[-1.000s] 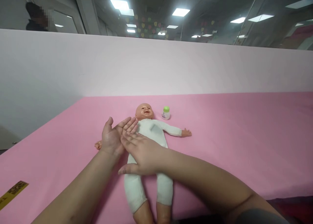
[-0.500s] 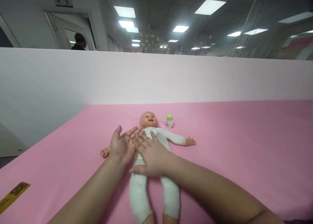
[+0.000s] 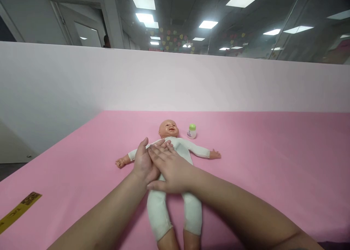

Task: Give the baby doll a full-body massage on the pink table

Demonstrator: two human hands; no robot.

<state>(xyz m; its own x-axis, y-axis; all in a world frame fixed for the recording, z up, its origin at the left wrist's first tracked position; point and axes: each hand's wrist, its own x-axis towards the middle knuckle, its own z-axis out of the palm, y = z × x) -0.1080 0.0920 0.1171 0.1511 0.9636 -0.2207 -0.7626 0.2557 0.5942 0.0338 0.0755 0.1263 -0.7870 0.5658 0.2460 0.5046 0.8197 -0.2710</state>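
Observation:
A baby doll (image 3: pixel 179 145) in a white cloth suit lies on its back, arms spread and head at the far end. Over its belly, my left hand (image 3: pixel 146 162) is palm up with fingers stretched out. Across that palm lies my right hand (image 3: pixel 173 170), palm down, its fingers straight and the thumb apart. The two hands touch each other and hide the doll's middle; whether they touch the doll I cannot tell. Neither hand shows anything held. A small clear jar (image 3: pixel 191 132) with a green lid stands beside the doll's head.
The doll lies on a pink surface (image 3: pixel 268 162) with a white wall panel (image 3: pixel 191 82) behind it. A yellow tape strip (image 3: pixel 20 211) with a printed code is at the left. Beyond the panel, part of a person (image 3: pixel 106 42) shows near a door (image 3: pixel 87 31).
My right hand has slid further over the left palm, and the left hand has moved right, uncovering more of the doll's arm. The view has shifted slightly. The distant person moved right.

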